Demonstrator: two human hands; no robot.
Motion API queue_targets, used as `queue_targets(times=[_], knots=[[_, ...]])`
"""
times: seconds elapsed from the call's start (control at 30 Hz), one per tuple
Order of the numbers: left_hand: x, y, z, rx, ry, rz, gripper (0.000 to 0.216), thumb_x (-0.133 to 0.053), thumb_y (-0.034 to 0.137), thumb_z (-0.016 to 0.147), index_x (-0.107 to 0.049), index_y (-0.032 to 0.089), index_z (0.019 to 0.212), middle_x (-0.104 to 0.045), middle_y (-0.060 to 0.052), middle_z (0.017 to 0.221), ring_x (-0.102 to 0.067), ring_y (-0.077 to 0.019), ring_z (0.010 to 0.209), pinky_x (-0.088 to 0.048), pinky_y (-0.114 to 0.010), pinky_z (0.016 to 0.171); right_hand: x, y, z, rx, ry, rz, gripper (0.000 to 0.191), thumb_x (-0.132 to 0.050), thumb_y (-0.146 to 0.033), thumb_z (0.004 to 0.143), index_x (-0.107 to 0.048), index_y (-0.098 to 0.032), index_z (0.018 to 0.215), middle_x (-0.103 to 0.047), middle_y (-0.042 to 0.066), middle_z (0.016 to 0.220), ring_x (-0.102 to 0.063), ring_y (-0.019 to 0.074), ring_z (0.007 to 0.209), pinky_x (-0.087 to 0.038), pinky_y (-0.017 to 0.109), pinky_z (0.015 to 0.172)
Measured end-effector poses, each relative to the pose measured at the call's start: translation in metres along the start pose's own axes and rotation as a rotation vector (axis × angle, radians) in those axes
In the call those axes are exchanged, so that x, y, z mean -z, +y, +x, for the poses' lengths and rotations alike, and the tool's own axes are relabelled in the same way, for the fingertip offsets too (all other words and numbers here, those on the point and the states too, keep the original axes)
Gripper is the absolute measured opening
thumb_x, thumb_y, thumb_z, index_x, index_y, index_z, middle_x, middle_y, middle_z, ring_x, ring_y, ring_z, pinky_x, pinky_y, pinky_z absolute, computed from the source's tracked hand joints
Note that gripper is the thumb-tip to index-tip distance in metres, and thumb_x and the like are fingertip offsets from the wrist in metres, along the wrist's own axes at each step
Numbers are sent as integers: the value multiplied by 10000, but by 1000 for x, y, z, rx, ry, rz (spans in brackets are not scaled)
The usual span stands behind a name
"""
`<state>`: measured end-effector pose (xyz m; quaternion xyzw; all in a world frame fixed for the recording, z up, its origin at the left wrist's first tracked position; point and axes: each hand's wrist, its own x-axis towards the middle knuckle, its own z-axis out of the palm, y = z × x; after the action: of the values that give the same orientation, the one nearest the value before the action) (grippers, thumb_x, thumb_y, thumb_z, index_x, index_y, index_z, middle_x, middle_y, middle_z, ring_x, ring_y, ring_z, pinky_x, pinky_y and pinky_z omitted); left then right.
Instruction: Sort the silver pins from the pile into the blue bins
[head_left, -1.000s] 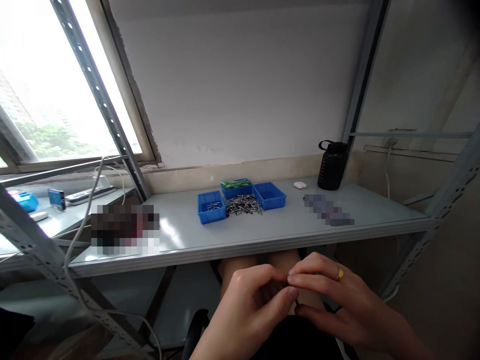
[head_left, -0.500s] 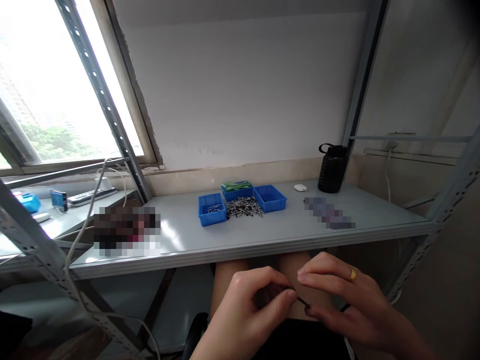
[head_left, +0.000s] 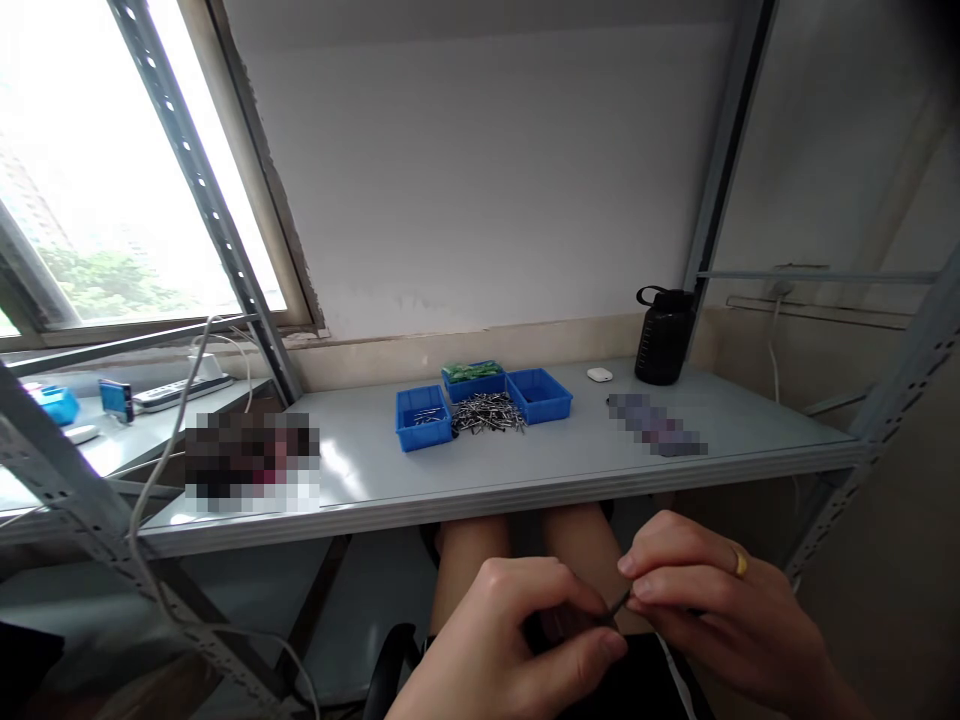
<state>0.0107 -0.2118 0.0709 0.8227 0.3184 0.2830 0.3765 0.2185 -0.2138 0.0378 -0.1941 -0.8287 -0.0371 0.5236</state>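
In front of my lap, my left hand [head_left: 525, 640] has its thumb and forefinger closed on one end of a thin dark rod-like piece [head_left: 619, 604]. The fingertips of my right hand [head_left: 720, 600], which wears a gold ring, pinch the other end. Both ends are covered by fingers, so the exact kind of piece cannot be made out. Beyond the hands, a heap of small thin metal pieces [head_left: 489, 413] lies on the table [head_left: 480, 465]. A blue bin [head_left: 424, 436] to the heap's left contains some similar pieces.
Behind the heap a blue bin holds green packets [head_left: 471, 372]; another blue bin [head_left: 541, 408] stands at its right. Farther right are a white case [head_left: 599, 375], a black bottle [head_left: 663, 340] and a blurred item [head_left: 658, 425]. A white cable [head_left: 166, 450] hangs by the left rack post.
My right fingers have closed onto the thin piece, where they were spread apart before. Both hands have shifted slightly right, and my legs have moved a little.
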Motion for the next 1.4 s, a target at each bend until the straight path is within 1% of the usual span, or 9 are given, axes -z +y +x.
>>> queue_targets(times=[0.27, 0.37, 0.5, 0.67, 0.87, 1.0, 1.13, 1.27, 1.4], knots=[[-1, -2, 0, -15, 26, 29, 112, -635, 207, 833, -688, 156, 749, -642, 3, 669, -559, -108, 624, -415, -164, 593, -4, 2, -8, -60, -17, -15, 281, -579, -61, 845, -579, -225, 1074, -697, 35, 879, -660, 159, 755, -558, 285, 647], [-1, -1, 0, -24, 44, 9, 90, -646, 202, 826, -694, 157, 764, -648, 7, 685, -550, -103, 635, -426, -159, 621, -5, 2, -9, -74, -35, -20, 287, -580, -68, 847, -579, -228, 1086, -693, 34, 887, -659, 166, 754, -560, 295, 647], [0, -2, 1, -11, 55, -11, 73, -638, 181, 826, -702, 162, 798, -657, 5, 711, -553, -107, 660, -432, -159, 634, -7, 2, -8, -50, -35, -21, 304, -585, -63, 841, -573, -196, 1113, -691, 47, 899, -652, 168, 774, -556, 300, 659], [1, -2, 1, -2, 50, -25, 102, -625, 188, 830, -689, 144, 764, -638, 1, 685, -546, -106, 647, -415, -161, 610, -7, 3, -9, -41, -23, -50, 325, -592, -69, 840, -559, -182, 1143, -688, 49, 905, -640, 165, 796, -544, 296, 687], [-1, -3, 0, 27, 46, -53, 138, -628, 224, 824, -663, 135, 724, -594, 4, 664, -516, -106, 643, -387, -170, 591, -7, 5, -12, -37, -67, -40, 342, -605, -93, 850, -543, -169, 1177, -668, 59, 950, -625, 170, 864, -534, 299, 734], [2, -5, 2, 50, -21, -126, 182, -628, 279, 838, -653, 135, 728, -557, 19, 659, -493, -99, 639, -380, -168, 584, -6, 7, -13, -15, -109, -10, 359, -642, -165, 858, -530, -157, 1198, -644, 75, 993, -604, 175, 888, -524, 309, 733], [4, -8, 4, 75, -61, -173, 175, -602, 275, 865, -659, 136, 777, -559, 24, 688, -494, -99, 673, -382, -165, 606, -9, 6, -9, -9, -140, -29, 407, -661, -245, 863, -501, -137, 1221, -629, 88, 988, -595, 185, 891, -525, 319, 729], [2, -8, 6, 48, -94, -188, 153, -594, 242, 870, -662, 124, 801, -553, 17, 714, -495, -105, 699, -380, -180, 637, -11, 3, -6, -2, -143, -64, 361, -646, -184, 862, -512, -134, 1194, -626, 81, 981, -591, 173, 887, -521, 295, 723], [-1, -9, 8, 28, -123, -205, 154, -588, 242, 873, -653, 118, 808, -522, 20, 705, -468, -101, 674, -365, -181, 613, -10, 2, -6, 6, -149, -60, 339, -603, -141, 873, -513, -127, 1199, -620, 82, 997, -579, 173, 904, -516, 297, 755]])
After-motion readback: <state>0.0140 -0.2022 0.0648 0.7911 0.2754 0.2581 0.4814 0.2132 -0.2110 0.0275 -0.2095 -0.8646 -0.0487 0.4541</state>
